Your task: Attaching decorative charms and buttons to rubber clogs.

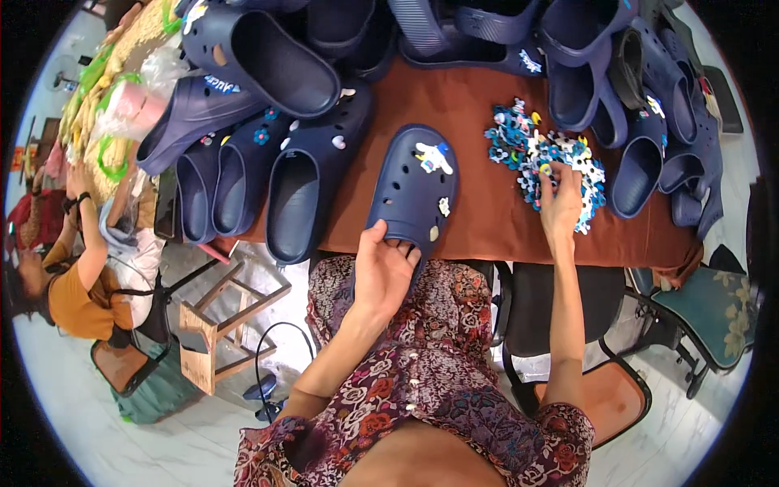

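A navy foam clog (398, 178) lies toe away from me at the table's near edge. My left hand (385, 264) grips it at the heel opening, fingers inside and thumb on top. A white character charm (434, 157) sits on its toe, with a white flower charm (444, 206) and a small pale charm (434, 234) along its right side. To the right, my right hand (561, 199) reaches into a pile of blue, white and yellow shoe charms (507, 138). Its fingertips are pinched together at a small yellow charm (545, 169).
Several navy clogs (300, 191) stand left on the brown tablecloth (349, 207), others (637, 174) at the right and back. A wooden stool (211, 341), a black chair (560, 304) and a green chair (710, 312) stand below. Another person (89, 284) works at the left.
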The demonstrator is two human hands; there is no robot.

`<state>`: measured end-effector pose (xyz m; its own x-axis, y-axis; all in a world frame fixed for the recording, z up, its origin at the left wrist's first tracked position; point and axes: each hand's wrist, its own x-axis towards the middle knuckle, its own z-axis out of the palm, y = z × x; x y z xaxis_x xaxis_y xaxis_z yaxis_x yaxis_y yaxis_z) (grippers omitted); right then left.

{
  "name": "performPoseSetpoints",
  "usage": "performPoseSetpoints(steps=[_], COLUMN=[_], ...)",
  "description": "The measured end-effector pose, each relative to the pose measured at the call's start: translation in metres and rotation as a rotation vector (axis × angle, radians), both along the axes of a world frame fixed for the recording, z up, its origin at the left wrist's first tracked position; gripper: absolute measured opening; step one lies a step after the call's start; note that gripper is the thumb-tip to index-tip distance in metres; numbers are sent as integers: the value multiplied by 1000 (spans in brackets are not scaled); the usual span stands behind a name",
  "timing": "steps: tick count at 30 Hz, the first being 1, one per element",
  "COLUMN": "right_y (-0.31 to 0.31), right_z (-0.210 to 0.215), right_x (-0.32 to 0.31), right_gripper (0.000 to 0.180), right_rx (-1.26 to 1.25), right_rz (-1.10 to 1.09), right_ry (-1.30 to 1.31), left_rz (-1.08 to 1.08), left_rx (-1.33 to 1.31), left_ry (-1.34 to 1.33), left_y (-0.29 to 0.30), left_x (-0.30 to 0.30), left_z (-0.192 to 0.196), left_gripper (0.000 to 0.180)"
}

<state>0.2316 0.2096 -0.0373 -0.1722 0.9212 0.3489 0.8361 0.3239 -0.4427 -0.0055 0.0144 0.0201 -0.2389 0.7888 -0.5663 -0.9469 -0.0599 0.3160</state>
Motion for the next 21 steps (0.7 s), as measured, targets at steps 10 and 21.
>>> performPoseSetpoints(steps=[10, 21], right_y=[-27, -69], right_z=[38, 67], right_x=[-30, -83], right_gripper=[18, 21], right_rx=[11, -550], right_rz=[191, 479], right_ry=[129, 639], left_rz=[27, -61], left_rx=[73, 63], left_ry=[63, 76], left_y=[3, 16], left_x=[-1, 2], left_z=[-5, -2], left_gripper=[54, 51])
